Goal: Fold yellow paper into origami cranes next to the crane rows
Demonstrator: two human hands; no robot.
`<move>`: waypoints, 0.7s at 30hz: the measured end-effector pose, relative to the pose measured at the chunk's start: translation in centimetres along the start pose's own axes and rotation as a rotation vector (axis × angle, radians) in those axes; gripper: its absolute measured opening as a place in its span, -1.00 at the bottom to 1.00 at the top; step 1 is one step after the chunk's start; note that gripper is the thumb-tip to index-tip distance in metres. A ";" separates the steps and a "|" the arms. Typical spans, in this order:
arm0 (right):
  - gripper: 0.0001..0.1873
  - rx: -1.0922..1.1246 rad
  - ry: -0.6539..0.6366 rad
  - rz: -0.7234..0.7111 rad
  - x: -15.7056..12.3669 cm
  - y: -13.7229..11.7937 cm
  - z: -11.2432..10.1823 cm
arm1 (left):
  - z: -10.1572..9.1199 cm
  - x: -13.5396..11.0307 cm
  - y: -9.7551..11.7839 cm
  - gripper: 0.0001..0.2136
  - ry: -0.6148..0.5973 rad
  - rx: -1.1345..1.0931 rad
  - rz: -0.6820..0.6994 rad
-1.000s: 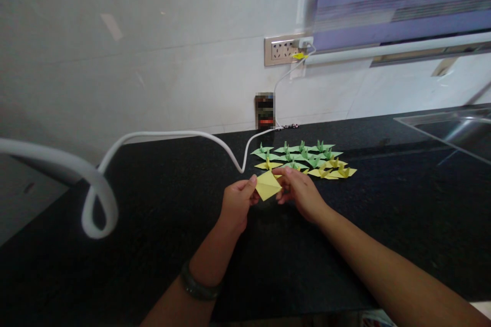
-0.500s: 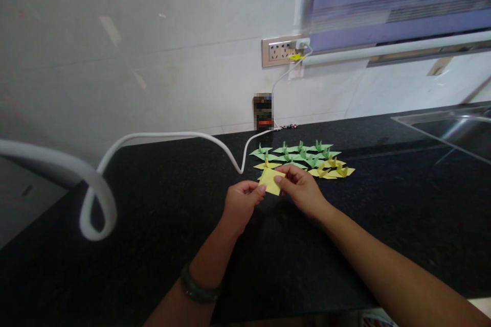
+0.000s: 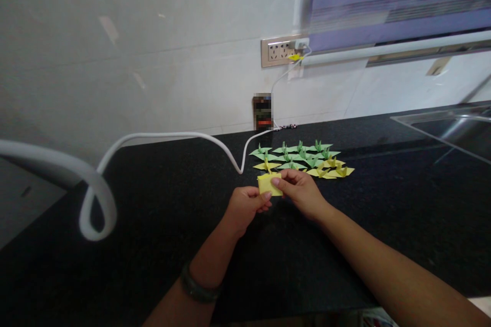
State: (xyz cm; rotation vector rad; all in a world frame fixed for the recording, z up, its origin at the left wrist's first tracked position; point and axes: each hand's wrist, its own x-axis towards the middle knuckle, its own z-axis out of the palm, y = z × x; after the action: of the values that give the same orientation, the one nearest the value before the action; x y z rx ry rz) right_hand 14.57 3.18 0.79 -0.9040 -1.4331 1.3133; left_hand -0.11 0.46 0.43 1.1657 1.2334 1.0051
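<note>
A folded piece of yellow paper (image 3: 269, 184) is held just above the black counter (image 3: 161, 214). My left hand (image 3: 245, 207) pinches its lower left edge, a dark band on that wrist. My right hand (image 3: 301, 191) pinches its right side with thumb and fingers. Just beyond the hands lie several folded paper cranes (image 3: 301, 158), green ones at the back and yellow ones at the front right.
A thick white cable (image 3: 95, 199) loops over the counter at the left and runs to a small blurred device (image 3: 263, 111) against the wall. A wall socket (image 3: 282, 51) with a plug sits above it. A sink edge (image 3: 441, 125) shows at the far right.
The yellow paper went from a pointed diamond shape to a smaller, squarer folded shape. Both hands drew slightly closer together around it.
</note>
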 end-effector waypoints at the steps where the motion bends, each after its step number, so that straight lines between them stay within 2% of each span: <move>1: -0.80 -0.016 0.005 -0.009 0.0 0.1 0.0 | 0.0 0.0 0.0 -0.73 -0.001 0.008 0.002; 12: -0.78 -0.181 -0.003 -0.045 0.2 0.5 -0.3 | 0.1 0.0 0.1 -0.72 0.138 0.034 0.116; 16: -0.79 -0.240 0.003 -0.066 0.1 0.5 -0.2 | 0.3 -0.1 0.2 -0.74 0.142 0.065 0.126; 21: -0.74 -0.305 0.028 -0.107 -0.1 0.1 0.1 | 0.3 -0.2 0.3 -0.68 0.205 0.170 0.117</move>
State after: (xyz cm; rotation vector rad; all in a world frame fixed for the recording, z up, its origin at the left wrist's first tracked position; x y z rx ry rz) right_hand 14.45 3.09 0.65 -1.0235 -1.6640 1.0154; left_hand 0.18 0.27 0.72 1.3030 1.4485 1.1475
